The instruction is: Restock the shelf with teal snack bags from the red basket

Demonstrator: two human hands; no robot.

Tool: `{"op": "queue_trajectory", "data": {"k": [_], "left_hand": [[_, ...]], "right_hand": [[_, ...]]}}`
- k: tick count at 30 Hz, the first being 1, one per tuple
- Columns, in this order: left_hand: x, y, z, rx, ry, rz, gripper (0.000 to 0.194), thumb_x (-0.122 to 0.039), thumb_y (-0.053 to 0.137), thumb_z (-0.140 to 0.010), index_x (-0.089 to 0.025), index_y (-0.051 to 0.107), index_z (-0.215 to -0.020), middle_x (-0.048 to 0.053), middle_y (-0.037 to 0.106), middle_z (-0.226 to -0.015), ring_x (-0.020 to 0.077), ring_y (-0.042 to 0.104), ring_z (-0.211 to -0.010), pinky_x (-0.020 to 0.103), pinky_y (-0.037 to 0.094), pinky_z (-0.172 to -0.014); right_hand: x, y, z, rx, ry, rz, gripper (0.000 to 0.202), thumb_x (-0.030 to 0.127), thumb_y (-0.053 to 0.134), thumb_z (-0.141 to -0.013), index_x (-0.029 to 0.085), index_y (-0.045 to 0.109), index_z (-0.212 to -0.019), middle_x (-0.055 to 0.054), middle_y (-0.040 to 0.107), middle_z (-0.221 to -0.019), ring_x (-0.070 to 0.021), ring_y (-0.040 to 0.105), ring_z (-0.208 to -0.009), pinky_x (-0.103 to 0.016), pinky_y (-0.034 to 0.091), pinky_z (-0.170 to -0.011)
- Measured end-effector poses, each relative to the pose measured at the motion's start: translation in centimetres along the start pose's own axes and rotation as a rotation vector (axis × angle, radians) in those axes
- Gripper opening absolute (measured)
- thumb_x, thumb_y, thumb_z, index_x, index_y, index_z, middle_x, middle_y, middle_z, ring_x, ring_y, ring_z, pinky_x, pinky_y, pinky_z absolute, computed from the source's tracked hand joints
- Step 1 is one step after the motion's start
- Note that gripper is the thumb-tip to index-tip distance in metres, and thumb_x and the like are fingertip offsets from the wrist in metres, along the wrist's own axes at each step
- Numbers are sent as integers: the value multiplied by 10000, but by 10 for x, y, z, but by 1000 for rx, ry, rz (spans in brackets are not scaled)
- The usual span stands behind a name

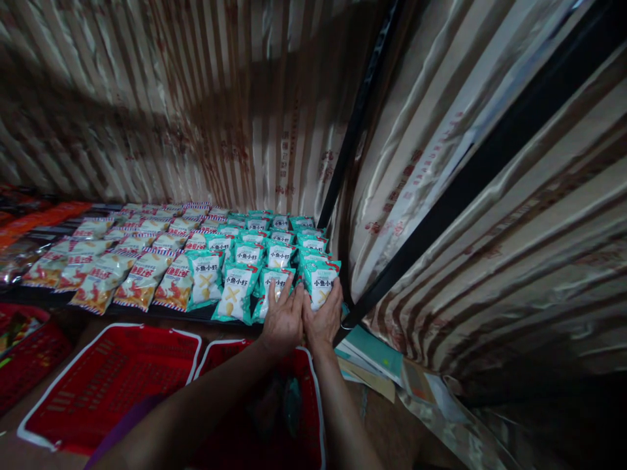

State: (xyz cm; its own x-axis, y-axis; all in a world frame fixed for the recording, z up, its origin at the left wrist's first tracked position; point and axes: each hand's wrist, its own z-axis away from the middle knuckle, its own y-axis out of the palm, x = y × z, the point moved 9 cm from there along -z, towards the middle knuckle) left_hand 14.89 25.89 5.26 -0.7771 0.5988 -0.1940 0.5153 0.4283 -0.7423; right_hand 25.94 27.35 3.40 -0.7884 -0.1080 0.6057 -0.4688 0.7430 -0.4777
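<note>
Rows of teal and white snack bags (pixel 235 294) lie on a dark shelf. My right hand (pixel 323 316) rests against the lower part of the rightmost front bag (pixel 322 281), its fingers along the bag's right side. Beside it, my left hand (pixel 285 313) lies with fingers apart over the lower part of the neighbouring teal bag (pixel 274 279). The two hands nearly touch at the thumbs. Both bags lean back on the ones behind them. Left of the teal rows are white and orange snack bags (pixel 142 277) with striped edges.
Red baskets (pixel 122 326) with white rims stand below the shelf; the one under my arms holds a few packets. A black post (pixel 372 294) slants up at the right. Curtains (pixel 235 130) hang behind, and papers (pixel 372 352) lie at lower right.
</note>
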Motion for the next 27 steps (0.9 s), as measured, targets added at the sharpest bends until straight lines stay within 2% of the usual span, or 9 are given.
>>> {"op": "queue_trajectory", "data": {"k": [3,7,11,15,19,24,27], "left_hand": [[3,-8,5,-29,-14,-29,435,-131,380,-845,-120,510,-1260,130,494,-1369,277,221,-1400,584,128,-1132],[15,-16,18,-83,-115,-96,384,-150,416,-847,-146,565,-1201,122,417,-1431,300,192,-1406,576,162,-1122],[21,-14,29,-42,-137,-99,396,-222,485,-834,-158,557,-1217,135,397,-1442,328,210,-1396,587,197,-1104],[17,-14,30,-34,-110,-94,429,-264,488,-846,-164,521,-1263,136,409,-1434,322,226,-1392,578,212,-1103],[3,-14,21,-61,-45,-78,436,-246,437,-880,-117,485,-1293,142,430,-1419,291,222,-1398,517,246,-1115],[-10,-3,8,-59,12,-36,424,-228,396,-899,-132,467,-1306,133,480,-1381,264,265,-1386,529,226,-1123],[-10,4,3,-57,25,-37,407,-242,394,-901,-114,492,-1275,143,523,-1336,269,314,-1362,546,227,-1118]], "right_hand": [[0,0,0,-7,2,41,771,515,490,-828,136,213,-1439,-215,375,-1403,-325,386,-1290,-491,388,-997],[-1,6,2,41,8,82,745,520,490,-835,165,238,-1440,-200,370,-1402,-318,411,-1263,-473,415,-970],[-2,9,3,57,22,132,742,514,484,-841,168,230,-1445,-198,382,-1391,-322,418,-1248,-477,428,-949],[-1,10,3,49,4,144,747,529,473,-841,161,228,-1444,-199,389,-1380,-321,416,-1246,-474,424,-952],[-3,11,3,57,-10,158,739,516,463,-845,168,215,-1447,-206,359,-1393,-333,415,-1240,-479,423,-938],[-10,16,5,103,9,187,587,345,335,-908,224,169,-1458,-176,336,-1421,-304,429,-1241,-462,420,-941],[-13,19,6,122,9,213,599,290,323,-904,230,128,-1468,-175,326,-1430,-293,423,-1247,-464,424,-945]]}}
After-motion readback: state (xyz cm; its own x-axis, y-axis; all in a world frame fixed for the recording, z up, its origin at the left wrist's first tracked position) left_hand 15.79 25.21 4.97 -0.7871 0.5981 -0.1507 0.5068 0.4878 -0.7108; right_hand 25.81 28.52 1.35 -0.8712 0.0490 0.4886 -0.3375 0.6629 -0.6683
